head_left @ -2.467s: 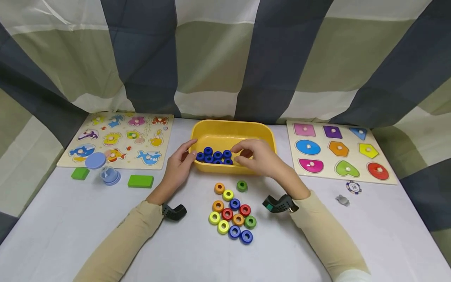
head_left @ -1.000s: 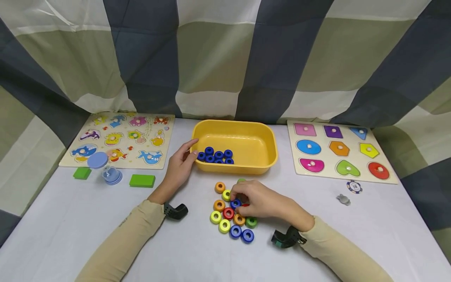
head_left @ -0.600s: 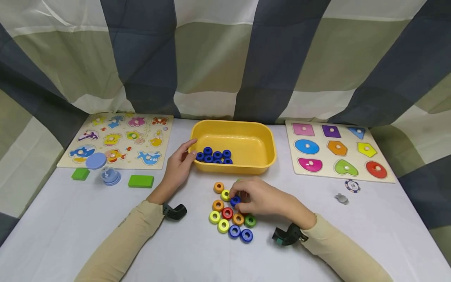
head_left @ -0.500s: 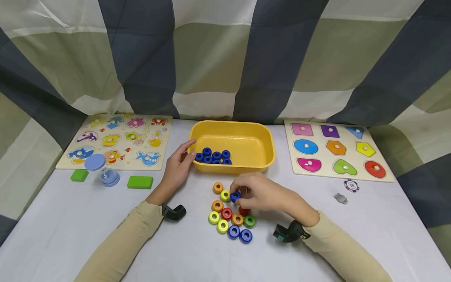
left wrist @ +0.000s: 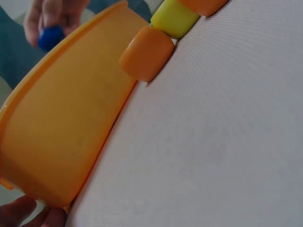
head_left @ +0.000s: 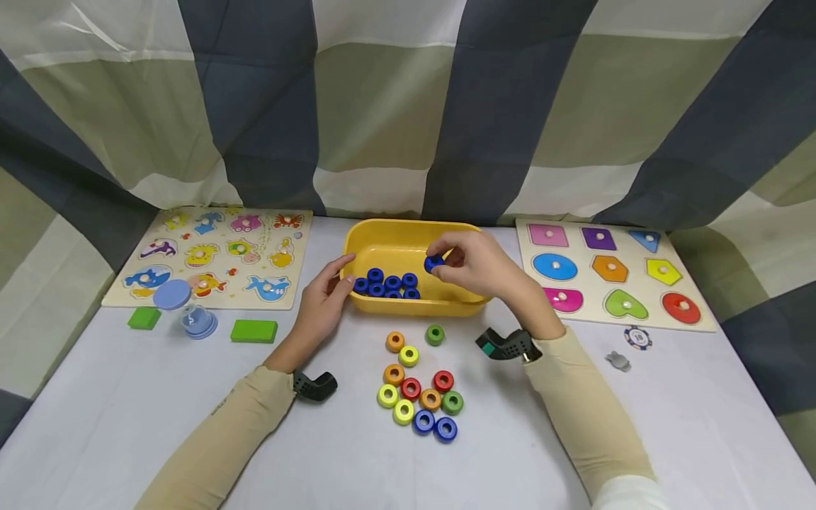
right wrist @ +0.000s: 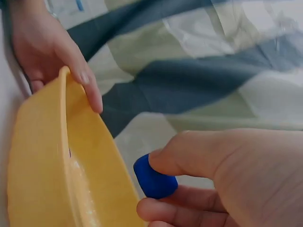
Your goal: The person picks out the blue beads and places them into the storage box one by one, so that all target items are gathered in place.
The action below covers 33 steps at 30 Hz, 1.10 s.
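In the head view, my right hand (head_left: 474, 263) pinches a blue ring bead (head_left: 434, 264) between thumb and fingers, above the right part of a yellow plastic tub (head_left: 414, 306). The right wrist view shows the same blue bead (right wrist: 155, 177) at the fingertips, apart from the tub wall (right wrist: 35, 161). My left hand (head_left: 324, 301) grips the tub's left end, its thumb over the rim and the other fingers outside. Several blue beads (head_left: 392, 282) lie in the tub's front left. Orange, yellow, red, green and blue ring beads (head_left: 411, 388) are loose on the cloth before it.
A sea-animal puzzle board (head_left: 217, 258) lies left, with green blocks (head_left: 253, 331) and a small blue-capped hourglass-like item (head_left: 191, 312) before it. On the right are a shapes puzzle board (head_left: 612, 273), a poker chip (head_left: 637, 338) and a small grey piece (head_left: 618, 361).
My right hand has picked a blue bead out of the loose group and carried it forward over the tub. My left hand stays on the tub's left end.
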Motion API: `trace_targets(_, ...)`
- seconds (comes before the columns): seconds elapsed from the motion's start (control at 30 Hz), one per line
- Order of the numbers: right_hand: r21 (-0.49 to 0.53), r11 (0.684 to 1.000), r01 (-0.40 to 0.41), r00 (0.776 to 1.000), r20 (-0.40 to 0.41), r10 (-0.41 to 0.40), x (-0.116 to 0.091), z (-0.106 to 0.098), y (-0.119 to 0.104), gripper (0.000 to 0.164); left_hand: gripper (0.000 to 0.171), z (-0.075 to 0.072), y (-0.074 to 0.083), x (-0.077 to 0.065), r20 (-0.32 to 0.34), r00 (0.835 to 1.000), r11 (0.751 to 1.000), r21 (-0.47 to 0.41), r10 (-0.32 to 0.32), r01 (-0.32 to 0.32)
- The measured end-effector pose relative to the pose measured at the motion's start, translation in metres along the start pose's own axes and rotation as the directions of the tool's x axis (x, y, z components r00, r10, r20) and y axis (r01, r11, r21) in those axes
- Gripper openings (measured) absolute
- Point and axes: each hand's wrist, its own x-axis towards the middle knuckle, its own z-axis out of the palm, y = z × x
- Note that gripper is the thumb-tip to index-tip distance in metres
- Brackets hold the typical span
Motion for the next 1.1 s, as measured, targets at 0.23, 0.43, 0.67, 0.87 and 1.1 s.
trace_targets(0.23,0.022,0.994,-0.105,0.994,0.043,0.104,0.019,0.019,0.021,0.022,0.041,0.002,0.001,0.000,-0.002,1.000,1.000,0.011,0.001,-0.001)
trace_targets(0.43,-0.009,0.992,-0.129,0.989,0.066,0.130,0.022,0.029,0.031,0.022,0.040,0.000,0.002,-0.001,0.003,1.000,1.000,0.007,0.003,-0.003)
trace_targets(0.67,0.002,0.986,-0.169,0.979,0.114,0.168,0.025,0.038,0.038,0.021,0.041,-0.001,0.002,0.000,0.002,1.000,1.000,0.009,-0.005,0.005)
trace_targets(0.87,-0.025,0.984,-0.179,0.970,0.162,0.180,0.026,0.040,0.040,0.022,0.040,-0.001,0.003,-0.001,-0.003,1.000,1.000,0.016,-0.003,0.003)
trace_targets(1.1,0.003,0.980,-0.197,0.959,0.210,0.192,0.026,0.040,0.040,0.025,0.040,-0.001,0.003,0.000,-0.002,1.000,1.000,0.020,0.004,-0.004)
